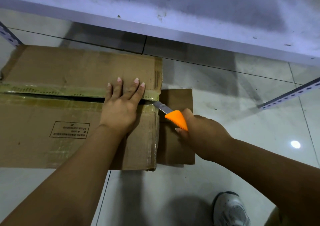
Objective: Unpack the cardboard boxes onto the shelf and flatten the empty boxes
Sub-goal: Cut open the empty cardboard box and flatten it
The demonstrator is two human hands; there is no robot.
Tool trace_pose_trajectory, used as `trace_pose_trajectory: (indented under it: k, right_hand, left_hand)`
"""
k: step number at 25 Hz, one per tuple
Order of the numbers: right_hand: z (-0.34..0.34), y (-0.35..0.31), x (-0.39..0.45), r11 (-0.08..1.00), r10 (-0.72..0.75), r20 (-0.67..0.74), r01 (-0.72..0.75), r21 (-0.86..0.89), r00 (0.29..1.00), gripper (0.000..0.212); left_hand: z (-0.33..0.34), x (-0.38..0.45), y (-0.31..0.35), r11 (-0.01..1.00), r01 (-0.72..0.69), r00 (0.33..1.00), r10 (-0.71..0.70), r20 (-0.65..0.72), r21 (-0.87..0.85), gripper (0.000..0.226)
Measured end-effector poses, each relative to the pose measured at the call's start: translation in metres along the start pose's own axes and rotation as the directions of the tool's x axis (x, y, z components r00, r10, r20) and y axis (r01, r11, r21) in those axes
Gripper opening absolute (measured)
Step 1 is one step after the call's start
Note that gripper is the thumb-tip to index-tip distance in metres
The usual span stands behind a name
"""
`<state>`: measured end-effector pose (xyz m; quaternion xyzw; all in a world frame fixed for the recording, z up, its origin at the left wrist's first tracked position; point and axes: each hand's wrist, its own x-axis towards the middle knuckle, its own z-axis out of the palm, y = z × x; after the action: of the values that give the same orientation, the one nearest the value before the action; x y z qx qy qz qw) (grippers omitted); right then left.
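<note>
Out to the left of the left hand [121, 103], the big cardboard box [52, 122] lies on the tiled floor [242, 122], its top seam under yellowed packing tape [52, 90] that already gapes in a dark slit running toward the hand; a printed label [69, 129] sits on the near flap, on the thumb side of the wrist. The left hand itself lies flat across the seam with fingers straight and spread, pressing the flaps down and gripping nothing. Just past its little finger, at the box's right end, the blade of an orange-handled utility knife [170, 116] meets the last stretch of uncut tape. The right hand [199, 132] is curled tight around that handle, hovering over a smaller piece of cardboard [176, 148] that lies against the box's end. Beyond both hands the grey metal shelf [190, 18] stands bare in this view, and a shoe [230, 210] shows near the right forearm. The risk, as I judge it, is closeness: the blade works almost touching the pressing fingers, so a slip or a sudden give in the tape could nick them, and too deep a cut could score whatever is packed inside.
</note>
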<state>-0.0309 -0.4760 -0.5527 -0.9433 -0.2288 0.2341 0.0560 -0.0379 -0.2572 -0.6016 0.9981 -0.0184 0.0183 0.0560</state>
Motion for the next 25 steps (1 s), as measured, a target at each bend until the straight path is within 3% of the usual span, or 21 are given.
trace_pose_trajectory:
  k: [5,10,15,25]
  right_hand:
    - [0.009,0.000,0.002,0.999,-0.014,-0.064,0.012,-0.029,0.998,0.042]
    - [0.009,0.001,0.012,0.998,-0.020,-0.106,0.012,-0.067,0.994,0.041]
    - [0.011,0.007,0.000,0.999,0.025,-0.085,-0.028,-0.044,0.996,0.041]
    - [0.007,0.005,0.020,0.998,-0.019,-0.093,0.013,-0.059,0.995,0.041]
  left_hand:
    - [0.002,0.001,0.001,0.999,-0.035,0.999,0.035,-0.016,0.035,0.061]
    - [0.004,0.002,-0.001,1.000,0.018,1.000,-0.018,-0.014,0.018,0.070]
    - [0.002,0.002,-0.001,0.999,0.040,0.999,-0.040,-0.011,0.005,0.061]
    - [0.001,0.000,-0.001,1.000,0.023,1.000,-0.023,-0.013,-0.009,0.068]
